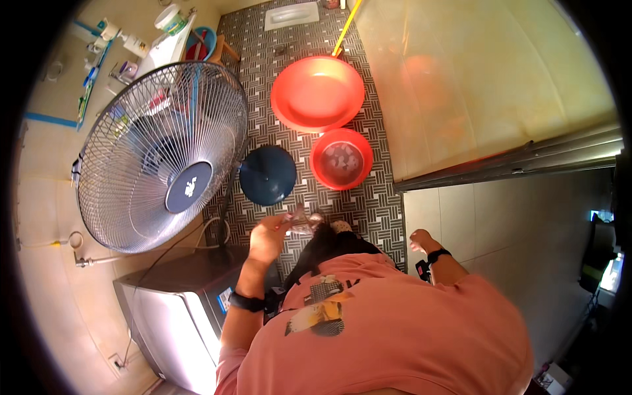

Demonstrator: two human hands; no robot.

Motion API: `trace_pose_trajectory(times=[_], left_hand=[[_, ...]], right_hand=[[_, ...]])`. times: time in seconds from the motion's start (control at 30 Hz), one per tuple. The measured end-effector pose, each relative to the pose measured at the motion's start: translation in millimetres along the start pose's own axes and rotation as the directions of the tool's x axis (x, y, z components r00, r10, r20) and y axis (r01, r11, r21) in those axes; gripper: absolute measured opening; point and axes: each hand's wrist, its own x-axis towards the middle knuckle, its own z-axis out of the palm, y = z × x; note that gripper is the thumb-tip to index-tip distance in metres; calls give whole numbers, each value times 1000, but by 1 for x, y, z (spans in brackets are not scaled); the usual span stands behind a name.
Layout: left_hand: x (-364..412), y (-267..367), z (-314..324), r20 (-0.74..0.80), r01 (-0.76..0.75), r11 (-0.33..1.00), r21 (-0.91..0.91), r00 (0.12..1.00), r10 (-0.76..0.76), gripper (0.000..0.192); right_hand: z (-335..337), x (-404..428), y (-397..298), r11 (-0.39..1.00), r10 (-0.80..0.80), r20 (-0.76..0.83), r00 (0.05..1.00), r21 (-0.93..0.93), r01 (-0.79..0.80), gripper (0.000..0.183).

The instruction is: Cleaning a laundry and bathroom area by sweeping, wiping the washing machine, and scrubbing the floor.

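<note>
My left hand [267, 238] pinches a small, translucent, pinkish item [301, 223], perhaps a plastic bag, in front of my legs. Just beyond that hand is the round dark base [267, 175] of the standing fan. My right hand [422, 241] hangs at my right side with its fingers curled; whether it holds anything is unclear. A small dark object [423, 270] shows beneath that wrist. Farther ahead on the patterned floor, a small red plastic basin [368, 163] contains murky liquid with patches of foam. A larger red basin [279, 101] stands directly behind it.
A fan with a wire cage [189, 187] rises at the left, above a grey-and-white appliance [173, 326]. A yellow pole [348, 28] leans behind the large basin. A squat toilet [292, 16] lies at the far end. On the right, a dark door track [513, 163] meets pale tiles.
</note>
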Motion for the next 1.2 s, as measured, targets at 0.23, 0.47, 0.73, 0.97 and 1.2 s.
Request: trace_pose_trajectory(times=[0.23, 0.47, 0.73, 0.97, 1.2], left_hand=[[71, 55, 9, 137, -328, 933, 151, 941, 308, 24], [107, 38, 22, 156, -434, 901, 0, 890, 428, 25], [112, -58, 41, 523, -290, 930, 225, 842, 136, 24], [85, -107, 29, 510, -158, 878, 452, 853, -109, 27], [21, -160, 72, 288, 298, 840, 454, 843, -455, 31]], right_hand=[[30, -93, -43, 940, -96, -136, 986, 315, 134, 20], [34, -106, -51, 960, -29, -114, 993, 272, 59, 27], [6, -101, -63, 983, -115, -69, 991, 136, 124, 28], [-59, -72, -105, 990, -135, -44, 990, 19, 136, 27], [-136, -38, -179, 968, -249, -8, 968, 40, 249, 27]])
